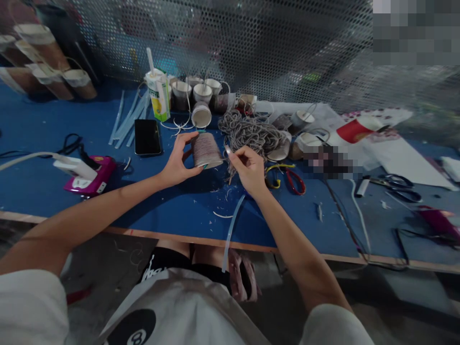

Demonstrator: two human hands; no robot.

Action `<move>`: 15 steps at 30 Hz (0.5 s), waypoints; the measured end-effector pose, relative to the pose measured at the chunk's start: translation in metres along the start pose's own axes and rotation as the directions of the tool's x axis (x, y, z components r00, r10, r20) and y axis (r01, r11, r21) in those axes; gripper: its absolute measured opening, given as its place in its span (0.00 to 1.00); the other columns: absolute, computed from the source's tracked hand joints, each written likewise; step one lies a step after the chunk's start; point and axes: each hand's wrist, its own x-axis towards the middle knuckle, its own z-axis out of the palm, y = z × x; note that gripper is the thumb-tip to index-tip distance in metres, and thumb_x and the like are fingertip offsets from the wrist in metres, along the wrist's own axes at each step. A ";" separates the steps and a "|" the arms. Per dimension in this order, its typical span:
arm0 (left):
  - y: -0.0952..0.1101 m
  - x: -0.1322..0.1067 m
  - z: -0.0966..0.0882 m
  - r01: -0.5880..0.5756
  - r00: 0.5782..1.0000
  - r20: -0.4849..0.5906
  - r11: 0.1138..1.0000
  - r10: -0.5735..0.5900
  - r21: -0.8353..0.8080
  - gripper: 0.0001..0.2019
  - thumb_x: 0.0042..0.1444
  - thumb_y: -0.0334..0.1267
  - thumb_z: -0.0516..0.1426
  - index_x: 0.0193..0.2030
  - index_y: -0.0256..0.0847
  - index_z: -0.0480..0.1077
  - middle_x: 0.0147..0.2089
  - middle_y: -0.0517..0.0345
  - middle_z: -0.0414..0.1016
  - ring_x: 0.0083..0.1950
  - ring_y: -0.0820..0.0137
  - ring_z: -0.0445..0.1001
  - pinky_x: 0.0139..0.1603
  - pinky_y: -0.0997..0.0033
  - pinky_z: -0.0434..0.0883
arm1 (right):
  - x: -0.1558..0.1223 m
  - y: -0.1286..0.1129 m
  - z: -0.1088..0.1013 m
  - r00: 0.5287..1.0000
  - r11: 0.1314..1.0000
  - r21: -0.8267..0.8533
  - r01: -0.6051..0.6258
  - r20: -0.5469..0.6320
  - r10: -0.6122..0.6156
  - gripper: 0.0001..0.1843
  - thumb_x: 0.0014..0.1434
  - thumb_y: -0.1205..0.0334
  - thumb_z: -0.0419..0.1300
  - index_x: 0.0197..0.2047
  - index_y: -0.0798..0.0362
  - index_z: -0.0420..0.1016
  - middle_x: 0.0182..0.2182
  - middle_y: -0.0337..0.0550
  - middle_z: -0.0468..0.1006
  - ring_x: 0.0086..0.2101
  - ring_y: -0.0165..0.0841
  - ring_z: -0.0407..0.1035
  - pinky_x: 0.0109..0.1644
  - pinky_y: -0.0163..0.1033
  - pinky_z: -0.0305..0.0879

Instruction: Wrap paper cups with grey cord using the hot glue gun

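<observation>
Landmark: the thread-wound cup (206,149), held tilted above the surface (168,206), between the two hands.

Hands, left to right. Left hand (179,160): part open, curved in a C, gripping the cup from its left; thumb at the near end, fingers at the far end. Right hand (249,170): just right of the cup, fingers curled, thumb and index finger brought together beside its wall. Cannot tell whether a thread is pinched there.

Edges and room. The front edge (151,233) of the surface runs on the near side of the cup. Blue surface shows between the two, strewn with scraps; a translucent stick (233,230), nearer than the cup and to its right, overhangs the edge. A perforated panel (251,52) stands beyond the cup. A phone (147,137) lies to the cup's left; a grey cord tangle (247,130) crowds its far right.

Containers. Far left of the cup: a group of brown cups (53,79) with whitish rims. Beyond it, slightly left: a drink carton (158,98) with a straw. Directly beyond: pale-rimmed cups (202,93), contents not readable, and a tipped cup (201,116), round end facing the camera.
</observation>
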 end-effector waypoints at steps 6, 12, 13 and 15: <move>-0.002 -0.001 0.003 0.002 1.000 -0.025 0.997 -0.004 -0.077 0.39 0.50 0.57 0.67 0.66 0.54 0.57 0.62 0.49 0.57 0.62 0.58 0.67 0.55 0.59 0.78 | -0.002 0.010 0.005 0.997 0.996 -0.082 0.043 0.062 -0.038 0.27 0.60 0.36 0.60 0.24 0.50 0.63 0.22 0.36 0.64 0.24 0.28 0.58 0.31 0.38 0.56; -0.006 0.000 0.005 0.008 0.999 -0.047 0.989 -0.016 -0.150 0.40 0.48 0.59 0.67 0.65 0.55 0.58 0.61 0.50 0.59 0.62 0.59 0.67 0.56 0.60 0.77 | -0.004 0.015 0.006 0.996 0.989 -0.136 0.062 0.075 -0.052 0.23 0.63 0.42 0.58 0.24 0.50 0.63 0.22 0.36 0.64 0.26 0.30 0.59 0.33 0.39 0.56; -0.006 0.000 0.005 0.014 0.999 -0.048 0.987 -0.022 -0.157 0.40 0.48 0.58 0.68 0.65 0.54 0.58 0.61 0.50 0.58 0.62 0.59 0.66 0.56 0.60 0.77 | -0.004 0.015 0.007 0.996 0.988 -0.138 0.064 0.076 -0.054 0.22 0.63 0.44 0.58 0.24 0.50 0.63 0.22 0.36 0.64 0.26 0.30 0.59 0.33 0.39 0.56; -0.006 0.001 0.005 0.026 0.998 -0.043 0.985 -0.034 -0.169 0.40 0.49 0.58 0.68 0.64 0.54 0.57 0.62 0.49 0.58 0.63 0.59 0.66 0.55 0.60 0.77 | -0.005 0.017 0.008 0.995 0.987 -0.149 0.059 0.088 -0.046 0.20 0.64 0.49 0.57 0.25 0.50 0.62 0.22 0.36 0.64 0.26 0.29 0.59 0.33 0.38 0.56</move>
